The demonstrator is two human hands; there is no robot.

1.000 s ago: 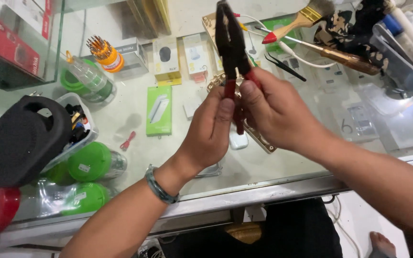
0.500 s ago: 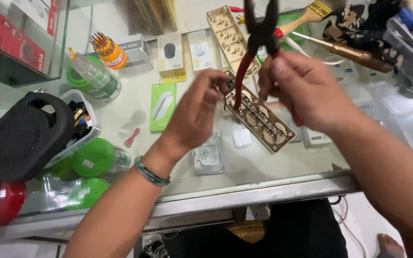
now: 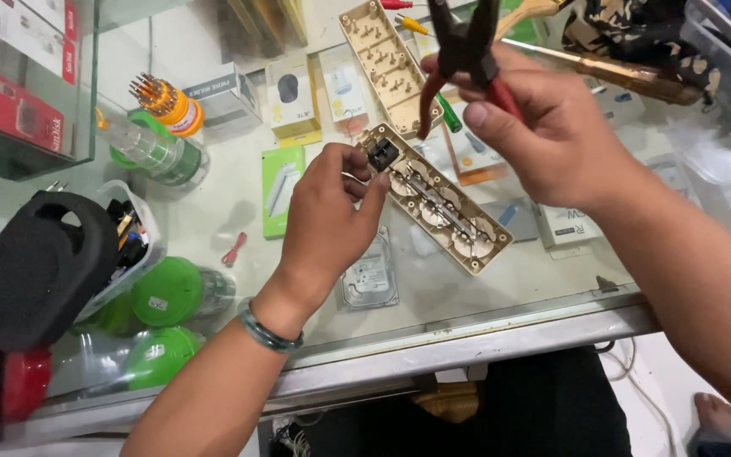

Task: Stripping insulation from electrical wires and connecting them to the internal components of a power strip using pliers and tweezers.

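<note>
The left hand [image 3: 325,222] reaches forward, palm down, its thumb and forefinger pinched together at the tips. The right hand [image 3: 552,135] is raised above and beyond that pinch, fingers curled closed, its forearm angling in from the lower right.

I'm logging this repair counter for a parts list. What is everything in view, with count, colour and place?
Power strip base: one, beige, opened, centre of glass counter.
Strip cover: one, beige, top centre.
Pliers: one, black with red handles, raised over the strip.
Screwdriver bit set: one, orange holder, top left.
Speaker: one, black, left edge.
Small boxes: several, white and yellow, upper centre.
Hard drive: one, silver, under the glass.
Left hand: fingers on the strip's black switch end.
Right hand: gripping the pliers.
</note>
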